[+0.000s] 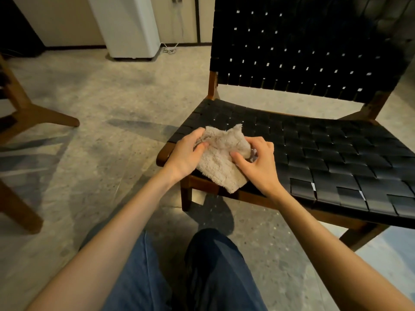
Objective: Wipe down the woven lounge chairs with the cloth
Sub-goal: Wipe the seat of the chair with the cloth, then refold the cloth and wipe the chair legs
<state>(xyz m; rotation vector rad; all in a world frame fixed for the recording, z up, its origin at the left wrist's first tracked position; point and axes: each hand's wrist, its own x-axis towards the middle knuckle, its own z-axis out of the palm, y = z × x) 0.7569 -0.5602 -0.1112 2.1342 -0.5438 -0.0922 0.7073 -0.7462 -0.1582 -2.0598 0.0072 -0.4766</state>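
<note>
A beige fluffy cloth point(221, 158) is bunched over the front left corner of a black woven lounge chair point(325, 149) with a brown wooden frame. My left hand point(186, 153) grips the cloth's left edge, thumb and fingers curled into the fabric. My right hand point(258, 160) pinches the cloth's right side, thumb pressing on top. The lower part of the cloth hangs down over the chair's front rail. The woven backrest point(298, 46) rises behind the seat.
The wooden legs of a second chair point(33, 115) stand at the left edge. A white appliance point(130, 25) with a coiled cable stands against the far wall. Speckled concrete floor point(107, 90) lies between the chairs. My legs in blue jeans are at the bottom.
</note>
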